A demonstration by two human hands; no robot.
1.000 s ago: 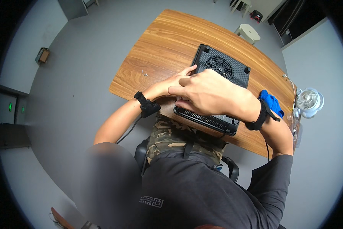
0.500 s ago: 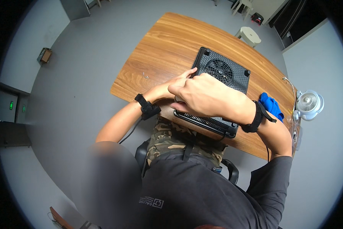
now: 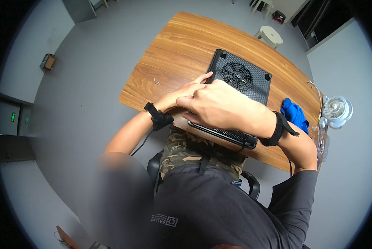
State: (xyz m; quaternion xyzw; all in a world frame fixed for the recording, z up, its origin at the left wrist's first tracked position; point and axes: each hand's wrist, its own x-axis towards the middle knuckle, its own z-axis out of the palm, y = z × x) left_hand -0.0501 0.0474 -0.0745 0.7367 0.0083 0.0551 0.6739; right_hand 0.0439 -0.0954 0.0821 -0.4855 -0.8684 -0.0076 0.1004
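A black laptop cooling pad [image 3: 258,91] lies on the wooden table with its round fan grille facing up. Against its left edge is my left hand [image 3: 196,85], a finger laid along the rim; most of that hand is hidden behind the right one. My right hand [image 3: 217,101] is over the pad's near left part, crossing the left hand. Its fingers are curled inward, and whatever they hold is out of sight. Black straps with a small device circle my wrists.
Small shiny bits [image 3: 156,82] lie on the table [image 3: 173,54] to the left. A blue cloth [image 3: 294,113] and a white fan [image 3: 336,110] are at the right. Beyond the far edge stands a white stool [image 3: 271,36]. A cable hangs from my left wrist.
My right hand has shifted slightly left, its fingers still curled. The left hand stays at the cooling pad's left edge.
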